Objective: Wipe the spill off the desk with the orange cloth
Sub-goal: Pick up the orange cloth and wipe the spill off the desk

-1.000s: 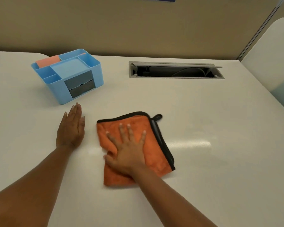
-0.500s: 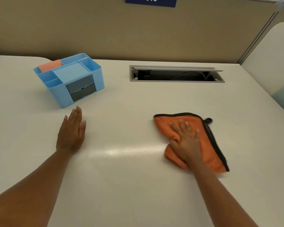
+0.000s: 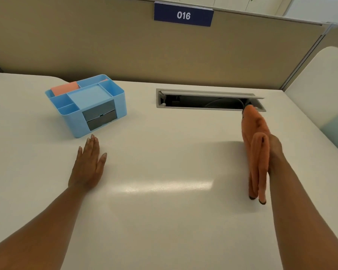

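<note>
The orange cloth (image 3: 256,151) hangs folded and lifted off the white desk (image 3: 164,191) at the right. My right hand (image 3: 274,152) grips it from behind; most of that hand is hidden by the cloth. My left hand (image 3: 88,164) lies flat on the desk at the left, palm down, fingers together, holding nothing. I see no spill on the desk, only a glossy reflection in the middle.
A blue desk organizer (image 3: 88,104) with grey drawers stands at the back left, just beyond my left hand. An open cable slot (image 3: 207,101) is set into the desk at the back. A beige partition with a "016" sign (image 3: 183,15) rises behind.
My right hand swept the cloth from the middle to the right across the desk, then lifted it up off the surface. My left hand stayed flat in place.
</note>
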A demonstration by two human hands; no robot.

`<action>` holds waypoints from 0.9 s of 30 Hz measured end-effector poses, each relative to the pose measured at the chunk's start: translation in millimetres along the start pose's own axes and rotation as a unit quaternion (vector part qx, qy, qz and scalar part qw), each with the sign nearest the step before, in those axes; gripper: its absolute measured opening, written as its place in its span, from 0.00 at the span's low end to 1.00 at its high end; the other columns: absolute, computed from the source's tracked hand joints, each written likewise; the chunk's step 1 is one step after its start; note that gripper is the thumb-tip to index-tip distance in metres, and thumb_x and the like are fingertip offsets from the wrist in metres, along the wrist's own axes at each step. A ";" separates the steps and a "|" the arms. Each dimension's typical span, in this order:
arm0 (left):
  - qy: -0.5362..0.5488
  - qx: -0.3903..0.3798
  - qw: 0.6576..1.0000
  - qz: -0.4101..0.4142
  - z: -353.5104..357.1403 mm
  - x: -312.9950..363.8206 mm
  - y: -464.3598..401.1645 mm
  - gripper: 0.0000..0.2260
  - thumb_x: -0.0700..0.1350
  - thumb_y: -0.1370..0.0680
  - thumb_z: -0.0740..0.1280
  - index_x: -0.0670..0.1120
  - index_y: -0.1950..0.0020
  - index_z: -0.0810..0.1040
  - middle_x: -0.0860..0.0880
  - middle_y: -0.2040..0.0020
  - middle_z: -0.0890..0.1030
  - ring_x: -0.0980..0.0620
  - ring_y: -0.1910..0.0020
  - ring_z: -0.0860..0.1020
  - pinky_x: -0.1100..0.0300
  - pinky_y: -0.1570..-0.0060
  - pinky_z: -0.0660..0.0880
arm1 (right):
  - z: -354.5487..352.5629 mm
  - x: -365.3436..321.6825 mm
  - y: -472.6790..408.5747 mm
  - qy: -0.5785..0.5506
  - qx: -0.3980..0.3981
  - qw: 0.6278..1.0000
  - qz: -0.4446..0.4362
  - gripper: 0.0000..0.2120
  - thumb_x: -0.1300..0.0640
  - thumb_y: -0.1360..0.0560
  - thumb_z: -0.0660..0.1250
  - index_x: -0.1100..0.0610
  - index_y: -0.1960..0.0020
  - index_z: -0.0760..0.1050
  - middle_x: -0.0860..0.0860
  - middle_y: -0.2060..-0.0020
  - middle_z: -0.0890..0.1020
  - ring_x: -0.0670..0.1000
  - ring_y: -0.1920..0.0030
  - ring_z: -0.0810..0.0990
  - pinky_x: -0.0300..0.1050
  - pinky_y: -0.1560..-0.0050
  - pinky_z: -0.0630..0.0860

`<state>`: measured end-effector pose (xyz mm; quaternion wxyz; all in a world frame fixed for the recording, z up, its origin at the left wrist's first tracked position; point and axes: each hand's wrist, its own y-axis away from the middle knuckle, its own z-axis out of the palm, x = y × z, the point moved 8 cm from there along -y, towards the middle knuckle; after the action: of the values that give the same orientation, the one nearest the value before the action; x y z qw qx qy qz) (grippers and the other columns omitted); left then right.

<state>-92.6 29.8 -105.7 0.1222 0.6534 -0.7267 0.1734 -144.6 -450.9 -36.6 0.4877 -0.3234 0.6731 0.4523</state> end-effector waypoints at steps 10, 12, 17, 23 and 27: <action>0.020 -0.012 1.000 -0.016 2.6 2.4 -9.7 0.24 0.48 0.19 0.47 0.43 0.26 0.43 0.46 0.23 0.44 0.52 0.24 0.44 0.54 0.26 0.40 | 99.3 47.8 -17.8 0.557 0.048 0.828 -0.034 0.31 0.35 0.24 0.48 0.41 0.25 0.42 0.53 0.23 0.41 0.56 0.24 0.36 0.73 0.33 0.34; 0.012 -0.017 1.000 -0.011 3.6 1.2 -8.9 0.24 0.48 0.19 0.47 0.43 0.26 0.43 0.46 0.23 0.44 0.52 0.24 0.43 0.53 0.26 0.40 | 116.7 50.6 -17.8 0.564 0.034 0.824 -0.041 0.32 0.35 0.25 0.49 0.40 0.25 0.41 0.53 0.23 0.40 0.56 0.24 0.37 0.73 0.34 0.35; -0.010 -0.026 1.000 -0.010 8.2 -3.7 -7.3 0.25 0.50 0.20 0.47 0.43 0.26 0.43 0.46 0.23 0.44 0.51 0.24 0.44 0.53 0.26 0.40 | 191.0 48.5 -1.0 0.597 -0.028 0.794 -0.112 0.31 0.41 0.24 0.52 0.41 0.25 0.42 0.54 0.23 0.42 0.57 0.24 0.38 0.72 0.32 0.36; -0.010 -0.041 0.999 -0.012 12.7 -4.7 -6.1 0.24 0.50 0.20 0.46 0.43 0.26 0.44 0.46 0.23 0.47 0.52 0.24 0.46 0.54 0.25 0.40 | 261.9 39.9 54.3 0.456 -0.116 0.856 -0.216 0.26 0.58 0.25 0.58 0.49 0.28 0.62 0.52 0.24 0.59 0.53 0.23 0.51 0.59 0.26 0.36; 0.011 -0.046 0.999 -0.015 11.6 -4.3 -6.4 0.24 0.50 0.19 0.46 0.44 0.26 0.44 0.47 0.23 0.48 0.53 0.24 0.46 0.57 0.26 0.40 | 267.1 26.9 74.7 0.062 -0.239 0.966 -0.073 0.19 0.58 0.23 0.56 0.46 0.36 0.74 0.41 0.54 0.84 0.44 0.53 0.80 0.47 0.44 0.73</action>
<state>-85.2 28.3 -117.5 0.1627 0.6563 -0.7223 0.1456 -121.4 -175.4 -70.9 0.3857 -0.5062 0.5487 0.5421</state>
